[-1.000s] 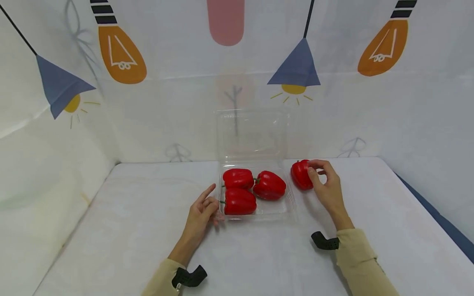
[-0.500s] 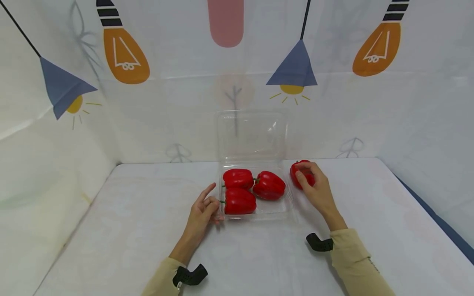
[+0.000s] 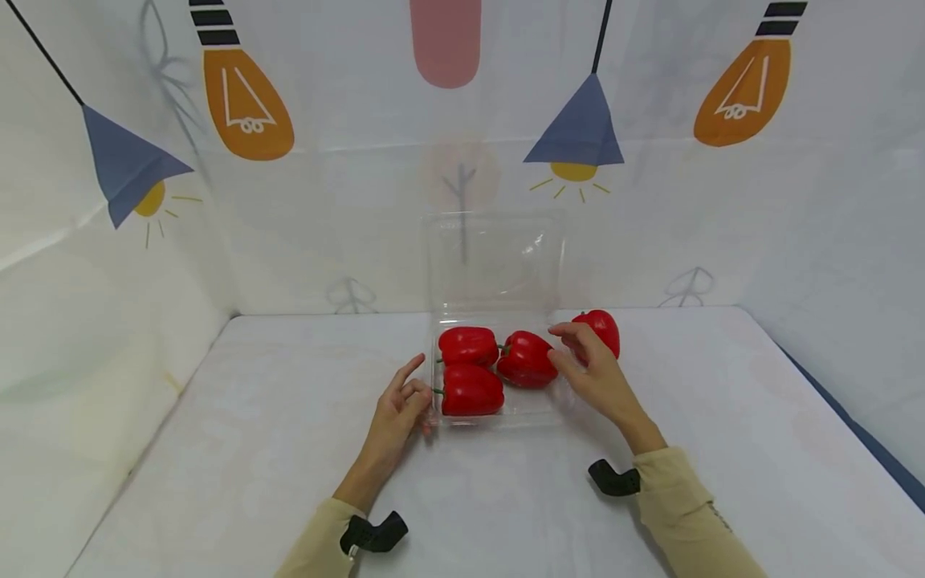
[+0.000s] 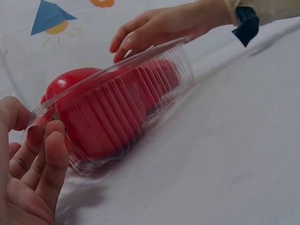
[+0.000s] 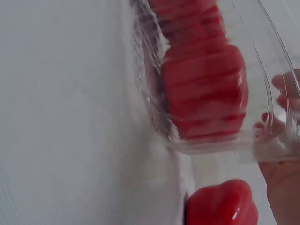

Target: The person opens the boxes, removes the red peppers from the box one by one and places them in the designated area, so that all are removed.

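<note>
An open clear plastic clamshell container (image 3: 527, 413) sits on the white table with three red bell peppers inside: one at back left (image 3: 468, 346), one at front left (image 3: 473, 391) and one at right (image 3: 525, 360). My left hand (image 3: 393, 417) touches the container's left side with its fingertips, index finger stretched out. Over the container's right edge, close to the right-hand pepper, is my right hand (image 3: 596, 377), fingers loosely bent with nothing between them. Another red bell pepper (image 3: 605, 327) stands on the table behind it, partly hidden by that hand.
The container's clear lid (image 3: 495, 261) stands raised at the back, near the printed cloth wall (image 3: 347, 233). White table surface (image 3: 303, 385) extends to both sides. A dark camera mount (image 3: 614, 479) sits at each wrist.
My right hand has left the pepper outside the container and moved left, over the container's right edge. That pepper stays on the table. The left hand has barely moved.
</note>
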`<state>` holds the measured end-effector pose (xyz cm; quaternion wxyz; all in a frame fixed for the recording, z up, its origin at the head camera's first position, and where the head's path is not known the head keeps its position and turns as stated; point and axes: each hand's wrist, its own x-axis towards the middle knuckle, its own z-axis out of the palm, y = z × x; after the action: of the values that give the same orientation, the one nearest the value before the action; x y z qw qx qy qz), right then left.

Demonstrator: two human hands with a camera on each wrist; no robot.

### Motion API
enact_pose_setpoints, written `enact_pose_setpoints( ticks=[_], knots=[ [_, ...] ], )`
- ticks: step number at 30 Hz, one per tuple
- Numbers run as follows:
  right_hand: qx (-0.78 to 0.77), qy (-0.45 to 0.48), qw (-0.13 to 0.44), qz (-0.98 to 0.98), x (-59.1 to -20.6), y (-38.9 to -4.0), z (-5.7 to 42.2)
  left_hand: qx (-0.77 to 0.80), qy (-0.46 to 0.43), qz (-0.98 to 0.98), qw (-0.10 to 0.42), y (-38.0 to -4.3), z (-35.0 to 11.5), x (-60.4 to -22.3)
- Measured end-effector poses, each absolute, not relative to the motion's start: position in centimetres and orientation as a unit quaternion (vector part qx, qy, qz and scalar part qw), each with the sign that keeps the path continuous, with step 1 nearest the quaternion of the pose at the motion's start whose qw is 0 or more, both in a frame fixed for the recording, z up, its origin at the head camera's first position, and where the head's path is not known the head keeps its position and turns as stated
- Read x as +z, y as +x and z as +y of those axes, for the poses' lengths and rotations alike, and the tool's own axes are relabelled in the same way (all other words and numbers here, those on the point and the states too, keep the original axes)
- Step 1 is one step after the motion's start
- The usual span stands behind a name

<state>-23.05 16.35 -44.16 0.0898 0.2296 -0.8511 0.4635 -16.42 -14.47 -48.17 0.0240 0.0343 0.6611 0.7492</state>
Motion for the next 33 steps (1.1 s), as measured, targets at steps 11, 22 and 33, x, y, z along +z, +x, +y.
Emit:
enact_pose_setpoints(
  ticks=[11,22,33],
  knots=[
    [0.389,0.281,0.106,-0.871,-44.8,-22.9,14.9,0.745,0.033,0.666,0.022,-16.6,-14.3,-48.0],
    [0.328,0.280,0.056,-0.900,-44.0,-22.9,14.3,0.746,0.035,0.665,0.026,-16.7,-14.5,-48.1],
    [0.317,0.292,0.082,-0.899,-44.1,-22.9,14.5,0.743,0.036,0.667,0.028,-16.8,-14.5,-48.3]
  ],
)
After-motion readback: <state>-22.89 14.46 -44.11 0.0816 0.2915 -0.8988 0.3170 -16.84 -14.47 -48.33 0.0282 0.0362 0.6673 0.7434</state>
